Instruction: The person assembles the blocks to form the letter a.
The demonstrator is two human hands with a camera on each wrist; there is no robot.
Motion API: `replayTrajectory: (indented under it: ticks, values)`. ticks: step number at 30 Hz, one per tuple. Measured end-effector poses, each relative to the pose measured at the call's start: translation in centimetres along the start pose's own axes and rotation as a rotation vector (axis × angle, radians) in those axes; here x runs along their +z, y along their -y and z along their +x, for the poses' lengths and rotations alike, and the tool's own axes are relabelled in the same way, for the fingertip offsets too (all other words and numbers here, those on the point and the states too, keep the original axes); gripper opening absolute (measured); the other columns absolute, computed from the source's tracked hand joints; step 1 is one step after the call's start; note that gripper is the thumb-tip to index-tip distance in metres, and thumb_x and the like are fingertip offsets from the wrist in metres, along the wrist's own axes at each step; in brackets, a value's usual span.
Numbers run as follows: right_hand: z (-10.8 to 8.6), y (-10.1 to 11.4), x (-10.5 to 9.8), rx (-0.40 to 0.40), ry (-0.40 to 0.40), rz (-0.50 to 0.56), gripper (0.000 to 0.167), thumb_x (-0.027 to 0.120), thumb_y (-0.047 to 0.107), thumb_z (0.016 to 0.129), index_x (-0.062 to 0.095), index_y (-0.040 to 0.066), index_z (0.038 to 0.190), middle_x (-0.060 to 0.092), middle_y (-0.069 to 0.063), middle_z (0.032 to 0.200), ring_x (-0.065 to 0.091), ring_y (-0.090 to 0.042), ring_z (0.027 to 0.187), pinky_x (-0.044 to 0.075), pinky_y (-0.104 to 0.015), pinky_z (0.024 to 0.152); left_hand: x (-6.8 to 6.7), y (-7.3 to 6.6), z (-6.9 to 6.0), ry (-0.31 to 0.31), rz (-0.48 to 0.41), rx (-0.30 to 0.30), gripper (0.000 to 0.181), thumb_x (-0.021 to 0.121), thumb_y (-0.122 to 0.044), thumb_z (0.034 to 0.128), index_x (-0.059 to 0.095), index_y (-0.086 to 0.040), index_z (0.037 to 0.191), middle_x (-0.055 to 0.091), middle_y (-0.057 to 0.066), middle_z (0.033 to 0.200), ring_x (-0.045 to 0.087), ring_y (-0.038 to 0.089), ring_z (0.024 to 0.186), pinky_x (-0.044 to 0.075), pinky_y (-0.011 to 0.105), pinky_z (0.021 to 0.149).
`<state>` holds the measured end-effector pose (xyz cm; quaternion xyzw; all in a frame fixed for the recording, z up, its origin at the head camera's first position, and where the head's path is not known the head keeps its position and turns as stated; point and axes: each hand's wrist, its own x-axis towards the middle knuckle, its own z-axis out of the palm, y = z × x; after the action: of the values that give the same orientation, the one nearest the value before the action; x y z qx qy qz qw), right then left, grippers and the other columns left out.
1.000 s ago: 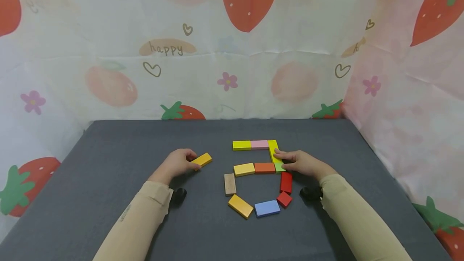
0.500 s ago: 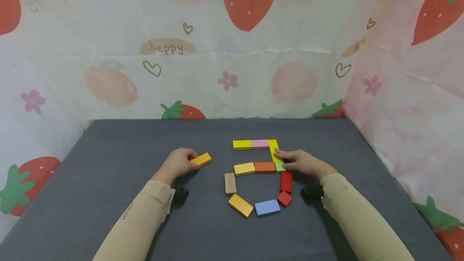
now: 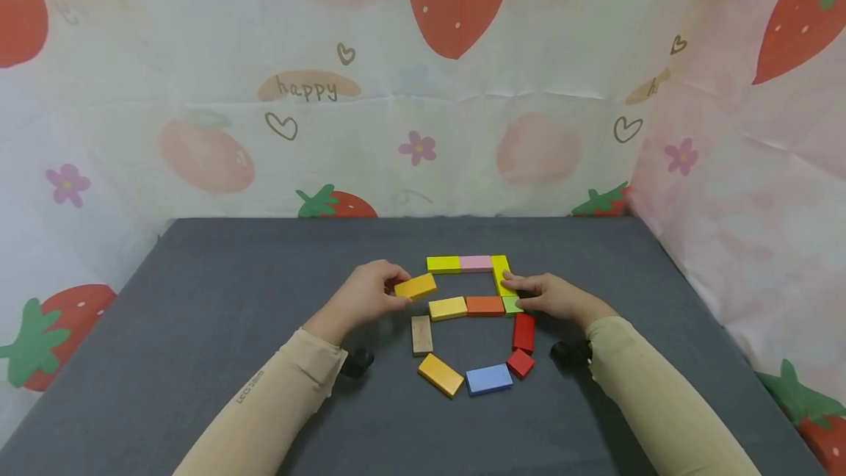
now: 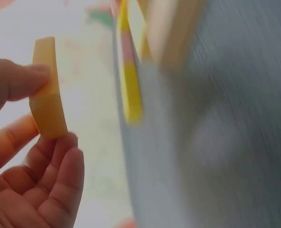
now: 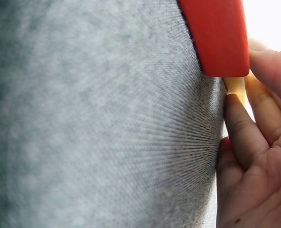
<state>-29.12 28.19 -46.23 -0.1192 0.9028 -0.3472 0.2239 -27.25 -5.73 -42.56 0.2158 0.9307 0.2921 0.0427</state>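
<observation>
My left hand pinches an orange-yellow block between thumb and fingers, held above the table; the left wrist view shows the block upright against the thumb. My right hand rests at the right side of the block figure, fingertips touching the upright yellow block and thumb by the small green block. A yellow block and a pink block form the top row. Below lie a pale yellow block and an orange-red block.
Further down are a bare wood block, another orange-yellow block, a blue block, a small red block and a longer red block. All lie on a dark grey table backed by a strawberry-print curtain.
My left hand has carried the orange-yellow block rightward, from left of the figure to near its upper left rows. My right hand stays in place.
</observation>
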Motion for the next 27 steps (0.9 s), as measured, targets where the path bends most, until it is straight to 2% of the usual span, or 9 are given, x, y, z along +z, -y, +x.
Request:
replayTrajectory:
  ticks: [4,10,14,19,23,27]
  values:
    - [0.1,0.0,0.1,0.016,-0.003,0.004,0.049,0.062,0.027,0.087,0.046,0.03,0.133,0.031,0.007,0.145,0.019,-0.027,0.137,0.019,-0.051,0.105,1.1,-3.4,0.1,0.1,0.028,0.136,0.026,0.073,-0.021,0.0777,0.067,-0.015,0.102,0.055,-0.005,0.088,0.051,0.015,0.079,0.043,0.025,0.069]
    - [0.1,-0.1,0.0,0.001,-0.008,0.005,0.049,0.062,0.028,0.087,0.046,0.029,0.133,0.032,0.006,0.145,0.02,-0.028,0.136,0.019,-0.053,0.105,3.0,-7.6,0.6,0.238,0.098,0.281,0.032,0.072,-0.025,0.0782,0.066,-0.016,0.108,0.054,-0.007,0.09,0.05,0.01,0.08,0.043,0.019,0.071]
    - [-0.1,-0.3,0.0,-0.041,-0.002,0.009,0.049,0.061,0.026,0.087,0.046,0.026,0.134,0.031,0.004,0.145,0.02,-0.029,0.136,0.02,-0.053,0.104,4.7,-9.7,1.3,0.294,0.172,0.4,0.031,0.072,-0.026,0.0786,0.067,-0.017,0.108,0.055,-0.008,0.092,0.048,0.006,0.078,0.041,0.016,0.071]
    - [-0.2,-0.4,-0.1,-0.083,0.016,0.037,0.049,0.06,0.024,0.088,0.045,0.024,0.135,0.03,0.004,0.146,0.019,-0.028,0.136,0.022,-0.052,0.104,6.8,-12.0,1.8,0.325,0.244,0.544,0.027,0.072,-0.027,0.078,0.068,-0.02,0.104,0.057,-0.011,0.089,0.047,0.003,0.077,0.038,0.012,0.069]
    - [-0.1,-0.5,-0.1,-0.105,0.026,0.026,0.049,0.059,0.023,0.089,0.045,0.023,0.135,0.029,0.003,0.146,0.018,-0.028,0.137,0.024,-0.051,0.103,8.4,-13.7,1.9,0.375,0.295,0.602,0.026,0.072,-0.028,0.078,0.069,-0.021,0.103,0.055,-0.011,0.086,0.046,0.002,0.075,0.037,0.011,0.067]
    - [-0.1,-0.4,-0.2,-0.1,0.027,0.006,0.049,0.06,0.024,0.089,0.045,0.025,0.135,0.029,0.003,0.146,0.018,-0.029,0.136,0.022,-0.051,0.104,9.8,-14.9,1.9,0.456,0.317,0.614,0.026,0.073,-0.025,0.0779,0.069,-0.02,0.103,0.057,-0.011,0.086,0.047,0.001,0.074,0.038,0.01,0.069]
